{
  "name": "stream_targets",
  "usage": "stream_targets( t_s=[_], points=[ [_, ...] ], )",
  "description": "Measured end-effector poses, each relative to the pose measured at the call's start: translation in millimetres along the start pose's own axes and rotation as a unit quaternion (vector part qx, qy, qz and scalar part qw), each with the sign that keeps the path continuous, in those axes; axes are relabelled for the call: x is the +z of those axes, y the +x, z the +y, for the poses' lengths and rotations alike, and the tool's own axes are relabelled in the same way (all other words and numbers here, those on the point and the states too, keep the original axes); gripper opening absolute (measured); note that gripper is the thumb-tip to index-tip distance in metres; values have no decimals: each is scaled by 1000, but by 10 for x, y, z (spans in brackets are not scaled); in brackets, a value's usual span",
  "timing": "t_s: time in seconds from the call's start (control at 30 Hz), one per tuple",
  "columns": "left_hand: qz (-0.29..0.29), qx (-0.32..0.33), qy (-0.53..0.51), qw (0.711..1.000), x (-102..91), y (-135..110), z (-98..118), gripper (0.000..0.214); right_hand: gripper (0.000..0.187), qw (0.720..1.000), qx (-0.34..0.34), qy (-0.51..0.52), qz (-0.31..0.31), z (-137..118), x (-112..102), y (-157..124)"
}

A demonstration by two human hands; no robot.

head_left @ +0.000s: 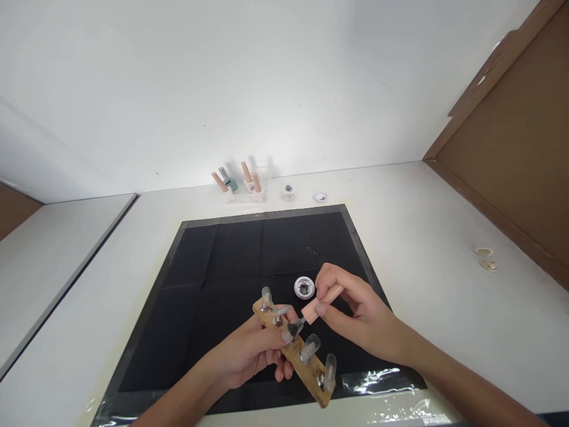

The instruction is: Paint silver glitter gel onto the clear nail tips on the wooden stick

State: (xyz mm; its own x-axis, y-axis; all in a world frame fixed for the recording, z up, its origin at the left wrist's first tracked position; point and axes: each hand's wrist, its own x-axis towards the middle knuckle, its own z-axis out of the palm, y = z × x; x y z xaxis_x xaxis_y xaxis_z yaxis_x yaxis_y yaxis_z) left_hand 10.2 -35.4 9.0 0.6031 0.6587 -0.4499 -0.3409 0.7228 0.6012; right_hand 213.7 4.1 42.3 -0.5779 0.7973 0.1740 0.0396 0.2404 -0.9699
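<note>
My left hand (255, 350) grips a wooden nail-tip stand (306, 370), held at a slant above the black mat. Along the stand, several false nail tips sit on round metal studs; a clear one (330, 373) is at the near end. My left thumb touches the middle nail tip (293, 329), which looks dark. Between thumb and fingers, my right hand (355, 305) pinches a nail polish brush (317, 307) by its peach cap. The bristles meet the dark tip. Just left of my right fingers, a small round pot (304, 288) with a silvery-dark inside rests on the mat.
A black mat (231, 255), taped at its edges, covers the white table. Behind it are several polish bottles (255, 187) in a clear holder, a small bottle (288, 191) and a round lid (320, 197). Two small round pieces (488, 265) lie far right beside a brown panel (511, 148).
</note>
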Motion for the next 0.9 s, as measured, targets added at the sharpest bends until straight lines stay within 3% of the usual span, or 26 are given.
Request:
stream_targets(
  t_s=[0.27,0.53,0.67,0.8,0.9],
  points=[
    [-7,7,0,1000,18,-8,26,33,10,1000,-1,-17,15,15,-25,14],
    [1,10,-4,1000,-4,-14,23,35,12,995,-60,-71,46,-3,-74,51],
    [-4,12,-4,1000,-3,-15,21,33,16,985,-123,-80,86,11,-103,47],
    [-3,13,-5,1000,-5,-18,19,35,16,977,-192,-75,55,-4,-63,29],
    [-2,6,-11,1000,-19,-14,15,34,17,975,-202,-93,25,-24,-25,27]
  ],
)
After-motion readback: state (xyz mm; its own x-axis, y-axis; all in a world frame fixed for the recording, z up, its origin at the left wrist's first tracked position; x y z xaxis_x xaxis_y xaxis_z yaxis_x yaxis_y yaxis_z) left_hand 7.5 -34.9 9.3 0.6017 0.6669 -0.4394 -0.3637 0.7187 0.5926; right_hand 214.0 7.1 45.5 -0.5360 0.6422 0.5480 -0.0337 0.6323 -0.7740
